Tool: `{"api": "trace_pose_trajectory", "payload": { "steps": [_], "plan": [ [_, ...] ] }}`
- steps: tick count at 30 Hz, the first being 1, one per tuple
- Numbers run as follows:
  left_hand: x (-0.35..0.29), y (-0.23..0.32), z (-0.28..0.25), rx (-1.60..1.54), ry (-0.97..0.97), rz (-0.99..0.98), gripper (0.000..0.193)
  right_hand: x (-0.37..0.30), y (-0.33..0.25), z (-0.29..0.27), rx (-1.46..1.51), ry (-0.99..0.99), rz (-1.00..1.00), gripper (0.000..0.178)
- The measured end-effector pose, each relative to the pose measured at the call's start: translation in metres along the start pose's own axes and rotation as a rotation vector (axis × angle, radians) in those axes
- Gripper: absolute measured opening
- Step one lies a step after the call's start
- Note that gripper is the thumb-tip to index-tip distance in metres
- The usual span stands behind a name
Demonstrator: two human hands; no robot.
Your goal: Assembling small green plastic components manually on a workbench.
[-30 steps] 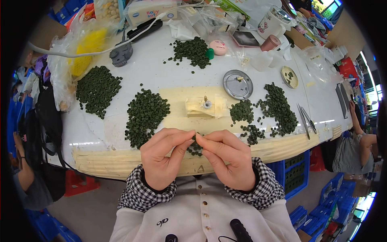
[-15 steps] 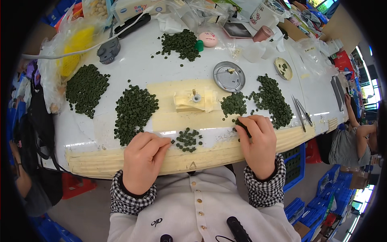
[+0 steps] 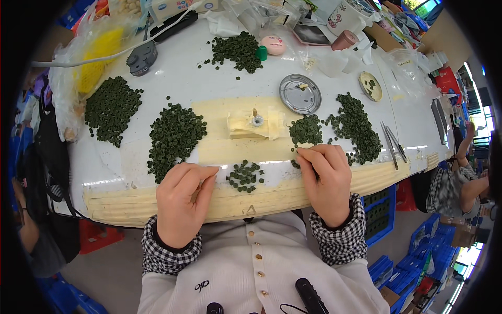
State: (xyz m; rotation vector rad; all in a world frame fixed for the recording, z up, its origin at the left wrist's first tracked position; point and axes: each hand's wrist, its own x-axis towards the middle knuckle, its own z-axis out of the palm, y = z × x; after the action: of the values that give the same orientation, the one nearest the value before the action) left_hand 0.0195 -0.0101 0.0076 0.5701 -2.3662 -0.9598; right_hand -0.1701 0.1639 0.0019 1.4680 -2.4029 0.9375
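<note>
Head view: left hand (image 3: 180,201) flat on counter (image 3: 172,78) edge, grip holding nothing. Right hand (image 3: 327,175) fingers curled into discs (image 3: 306,131), grip unclear. Small sorted pile (image 3: 244,175) btwn hands; big piles (image 3: 175,133) untouched, so most work looks left.

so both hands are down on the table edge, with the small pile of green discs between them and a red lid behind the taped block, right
Not quite: the head view shows the lid is silver metal, not red. The left hand and right hand do rest at the table edge, with the small pile of green discs between them.
</note>
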Motion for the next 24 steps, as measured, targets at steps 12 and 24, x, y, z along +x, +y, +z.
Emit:
{"api": "trace_pose_trajectory", "payload": {
  "steps": [12,24],
  "plan": [
    [-0.002,-0.004,-0.02,0.089,0.161,-0.113,0.015,-0.001,-0.002,-0.007,0.048,-0.029,-0.014,0.017],
    [-0.011,-0.01,-0.038,0.206,0.147,-0.03,0.015,-0.003,-0.016,0.008,-0.179,-0.022,-0.241,0.021]
  ]
}}
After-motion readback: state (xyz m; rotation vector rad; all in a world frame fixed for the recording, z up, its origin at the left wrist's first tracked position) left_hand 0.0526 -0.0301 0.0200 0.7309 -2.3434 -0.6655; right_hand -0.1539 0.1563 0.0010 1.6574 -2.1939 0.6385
